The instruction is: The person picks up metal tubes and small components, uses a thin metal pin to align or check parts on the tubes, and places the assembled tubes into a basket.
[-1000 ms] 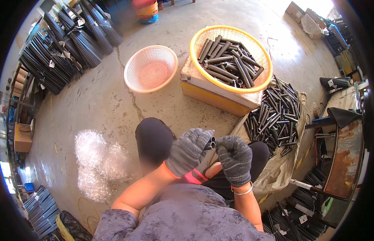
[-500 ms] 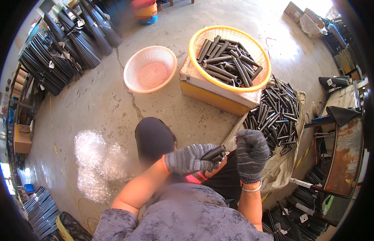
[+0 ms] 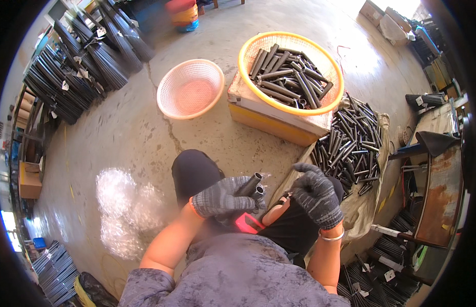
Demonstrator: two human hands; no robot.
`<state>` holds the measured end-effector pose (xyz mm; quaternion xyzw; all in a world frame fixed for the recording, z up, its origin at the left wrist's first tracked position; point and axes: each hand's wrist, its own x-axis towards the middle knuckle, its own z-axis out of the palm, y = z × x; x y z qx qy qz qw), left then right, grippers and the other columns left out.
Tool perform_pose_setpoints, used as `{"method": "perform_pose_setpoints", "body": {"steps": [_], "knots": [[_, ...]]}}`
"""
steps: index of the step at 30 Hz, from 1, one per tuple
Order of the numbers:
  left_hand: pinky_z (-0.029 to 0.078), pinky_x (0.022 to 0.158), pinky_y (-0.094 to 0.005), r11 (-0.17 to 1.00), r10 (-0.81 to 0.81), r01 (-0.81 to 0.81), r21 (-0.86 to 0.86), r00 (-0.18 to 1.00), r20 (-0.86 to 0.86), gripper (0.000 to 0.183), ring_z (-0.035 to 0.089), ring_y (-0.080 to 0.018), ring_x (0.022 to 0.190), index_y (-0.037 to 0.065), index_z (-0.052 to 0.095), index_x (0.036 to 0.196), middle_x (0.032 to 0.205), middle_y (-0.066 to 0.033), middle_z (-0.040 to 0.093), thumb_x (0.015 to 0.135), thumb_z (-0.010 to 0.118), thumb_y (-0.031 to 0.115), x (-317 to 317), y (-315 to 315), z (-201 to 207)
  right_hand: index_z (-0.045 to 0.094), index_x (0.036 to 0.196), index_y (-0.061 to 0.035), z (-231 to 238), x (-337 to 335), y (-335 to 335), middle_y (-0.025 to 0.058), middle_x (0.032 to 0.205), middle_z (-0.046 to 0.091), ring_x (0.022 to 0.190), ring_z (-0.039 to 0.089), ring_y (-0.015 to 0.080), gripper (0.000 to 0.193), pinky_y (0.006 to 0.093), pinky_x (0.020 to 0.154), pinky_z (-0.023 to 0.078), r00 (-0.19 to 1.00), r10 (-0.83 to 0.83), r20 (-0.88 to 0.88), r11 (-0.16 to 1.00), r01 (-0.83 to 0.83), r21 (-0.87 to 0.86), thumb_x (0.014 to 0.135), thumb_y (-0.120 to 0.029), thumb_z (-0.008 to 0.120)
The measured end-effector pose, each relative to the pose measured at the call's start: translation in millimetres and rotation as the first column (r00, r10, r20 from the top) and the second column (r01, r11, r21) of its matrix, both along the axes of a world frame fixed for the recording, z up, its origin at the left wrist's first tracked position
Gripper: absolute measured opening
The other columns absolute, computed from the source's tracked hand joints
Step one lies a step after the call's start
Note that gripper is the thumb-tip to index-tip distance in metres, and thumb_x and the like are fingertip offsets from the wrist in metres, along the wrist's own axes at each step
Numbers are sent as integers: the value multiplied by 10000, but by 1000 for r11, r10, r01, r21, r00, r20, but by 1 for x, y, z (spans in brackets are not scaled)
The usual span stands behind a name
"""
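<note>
My left hand (image 3: 220,196), in a grey striped knit glove, is closed around short black metal tubes (image 3: 251,183). Two open round ends stick out past its fingers, and the rest of the tubes is hidden in the palm. A scrap of clear plastic film (image 3: 265,177) shows beside the tube ends. To the right, over my thigh, my gloved right hand (image 3: 317,198) is raised with its fingers apart and nothing visible in them. A pink item (image 3: 248,223) lies between my legs, below the left hand.
An orange-rimmed basket (image 3: 332,106) full of black tubes stands on a box (image 3: 268,121). Beside it, more tubes (image 3: 353,140) are heaped on a sack (image 3: 355,220). A pink basket (image 3: 166,97) sits on the floor, and crumpled clear plastic (image 3: 126,210) lies at left.
My left hand has moved slightly left and turned, so the tube ends now point up and right. My right hand has gone from curled to fingers apart, a little lower.
</note>
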<state>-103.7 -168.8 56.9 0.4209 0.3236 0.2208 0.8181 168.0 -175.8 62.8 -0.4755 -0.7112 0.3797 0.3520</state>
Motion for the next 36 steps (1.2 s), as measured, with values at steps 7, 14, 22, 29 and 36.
{"method": "perform_pose_setpoints", "body": {"steps": [7, 14, 22, 29, 36], "knots": [[499, 821, -261, 996, -85, 83, -24, 990, -114, 346, 602, -126, 917, -6, 550, 1182, 983, -50, 642, 863, 653, 77, -3, 4, 8, 635, 929, -17, 10, -44, -3, 137, 1111, 608, 1129, 550, 245, 156, 348, 899, 458, 883, 205, -422, 948, -287, -141, 781, 25, 664], [505, 795, -275, 984, 27, 6, 178, 983, -181, 514, 603, -129, 880, 14, 450, 1302, 1030, -68, 617, 842, 665, 97, -4, 3, -2, 602, 966, 7, -8, -56, -18, 68, 930, 618, 892, 577, 124, 92, 261, 768, 475, 917, 4, -400, 879, -194, -436, 876, -11, 605], [513, 794, -322, 992, 55, -37, -122, 988, 147, 794, 617, -188, 932, 95, 320, 1448, 966, -79, 602, 770, 728, 27, -2, 0, 3, 598, 1031, -44, -3, -44, -16, -19, 818, 547, 717, 514, 83, 150, 231, 640, 444, 815, -351, -462, 790, -7, -613, 899, -111, 625], [509, 802, -300, 987, -100, 112, -112, 989, 105, 836, 619, -173, 938, 73, 278, 1475, 979, -71, 630, 768, 721, 15, -2, 3, 7, 532, 949, -80, 1, -29, -4, -30, 752, 504, 651, 466, 61, 59, 221, 578, 405, 732, -390, -559, 852, 56, -521, 919, -90, 581], [509, 794, -284, 997, -18, 24, -67, 996, 87, 782, 629, -165, 900, 79, 286, 1476, 1020, -63, 615, 807, 688, 33, -6, 4, -5, 538, 1256, -42, -14, -13, -14, 5, 862, 603, 699, 532, 64, 343, 207, 612, 445, 899, -109, -425, 802, -173, -571, 920, -93, 579]]}}
